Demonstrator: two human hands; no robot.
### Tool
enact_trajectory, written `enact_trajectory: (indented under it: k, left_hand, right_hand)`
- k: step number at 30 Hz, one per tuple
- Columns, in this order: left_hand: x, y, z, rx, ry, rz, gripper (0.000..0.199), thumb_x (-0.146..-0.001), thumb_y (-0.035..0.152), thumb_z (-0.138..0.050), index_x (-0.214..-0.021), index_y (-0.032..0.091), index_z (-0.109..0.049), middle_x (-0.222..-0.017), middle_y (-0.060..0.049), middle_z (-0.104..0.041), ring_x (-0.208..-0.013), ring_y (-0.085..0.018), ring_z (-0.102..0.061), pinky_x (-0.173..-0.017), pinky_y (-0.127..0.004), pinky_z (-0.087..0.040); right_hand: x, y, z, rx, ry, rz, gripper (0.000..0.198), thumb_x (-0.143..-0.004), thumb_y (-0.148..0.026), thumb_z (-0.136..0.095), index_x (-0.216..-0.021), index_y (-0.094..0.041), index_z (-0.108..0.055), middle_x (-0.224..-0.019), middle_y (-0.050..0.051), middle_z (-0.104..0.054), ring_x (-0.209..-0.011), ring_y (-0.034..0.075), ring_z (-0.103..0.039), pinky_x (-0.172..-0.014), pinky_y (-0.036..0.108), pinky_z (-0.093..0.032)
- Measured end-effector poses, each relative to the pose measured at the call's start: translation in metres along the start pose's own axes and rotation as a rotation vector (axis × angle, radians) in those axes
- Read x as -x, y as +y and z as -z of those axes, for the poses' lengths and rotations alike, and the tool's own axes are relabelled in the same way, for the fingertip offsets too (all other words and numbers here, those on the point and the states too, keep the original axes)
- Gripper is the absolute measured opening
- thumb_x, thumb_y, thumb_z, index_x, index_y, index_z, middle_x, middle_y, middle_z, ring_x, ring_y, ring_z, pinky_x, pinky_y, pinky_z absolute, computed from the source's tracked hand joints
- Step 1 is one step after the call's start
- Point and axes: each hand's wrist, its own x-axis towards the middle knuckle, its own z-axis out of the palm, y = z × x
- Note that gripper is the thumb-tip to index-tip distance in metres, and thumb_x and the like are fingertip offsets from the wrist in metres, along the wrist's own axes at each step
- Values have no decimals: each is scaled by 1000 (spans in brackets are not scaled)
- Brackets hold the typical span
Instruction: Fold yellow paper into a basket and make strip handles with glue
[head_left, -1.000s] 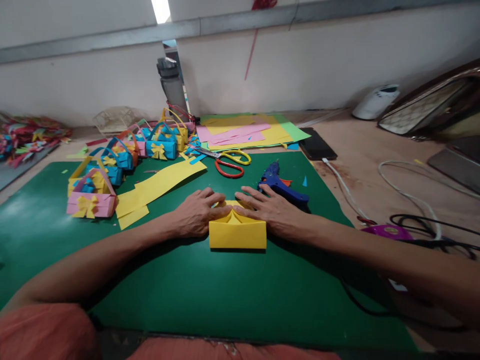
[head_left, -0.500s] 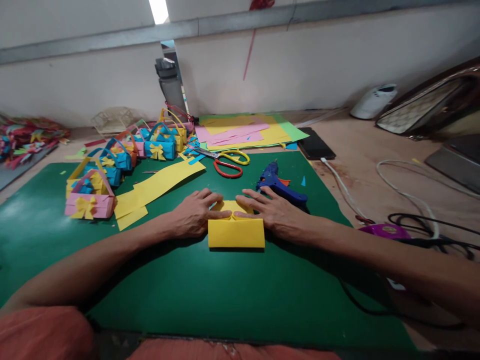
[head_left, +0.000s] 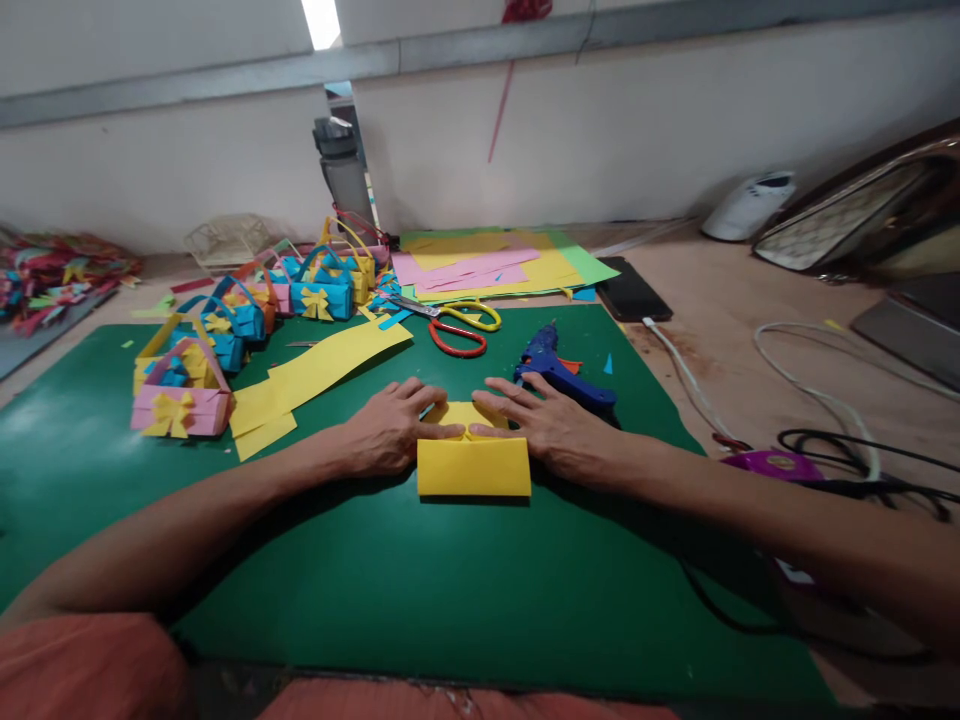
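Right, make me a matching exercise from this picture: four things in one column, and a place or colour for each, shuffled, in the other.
Column one
1. folded yellow paper
2. scissors
3. glue gun
4. phone

Column two
A. blue, lying on the green mat
B. dark, with the end of a white cable at its edge
C. between the left hand and the right hand
D. red on one loop, yellow on the other

Right pairs: 1-C, 2-D, 3-A, 4-B
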Motion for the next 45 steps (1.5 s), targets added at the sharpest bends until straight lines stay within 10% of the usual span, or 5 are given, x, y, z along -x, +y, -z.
enact_trajectory:
  k: [26, 32, 36, 39, 45]
  left_hand:
    - [2, -4, -7, 27, 35, -8, 37, -86, 31, -48, -123, 31, -55, -119, -10, -48, -94, -23, -40, -78, -37, -37]
    - [1, -3, -6, 17, 63, -10, 37, -88, 29, -46, -123, 33, -55, -113, -10, -50, -88, -22, -40, -74, -36, -36]
    - [2, -4, -7, 27, 80, -13, 37, -87, 29, -48, -122, 33, -55, -112, -10, -50, -88, -22, -40, -74, -35, -35]
    - [2, -4, -8, 53, 102, -16, 36, -85, 27, -48, -120, 32, -57, -113, -9, -50, -87, -21, -41, -75, -35, -36]
    - [2, -4, -4, 66, 102, 33, 30, -88, 24, -41, -112, 17, -57, -112, -11, -55, -86, -21, -42, -76, -34, -38]
  right_hand:
    - [-23, 18, -2, 195, 150, 224, 34, -88, -23, -44, -120, -17, -53, -135, 14, -48, -126, 30, -39, -96, 51, -30]
    - [-38, 25, 13, 123, 100, -147, 31, -84, -9, -44, -110, -12, -59, -129, 17, -53, -119, 29, -45, -93, 50, -30]
    - [-42, 20, 26, -144, -9, -397, 21, -88, -24, -45, -84, -15, -64, -85, 7, -69, -78, 17, -59, -75, 32, -38]
    - [-46, 16, 30, -159, -55, -442, 23, -84, -34, -52, -72, -17, -63, -65, 3, -65, -58, 13, -53, -60, 27, -34]
    - [-48, 15, 34, -69, -56, -463, 30, -77, -2, -40, -90, -13, -65, -83, 12, -68, -77, 21, -57, -68, 33, -33]
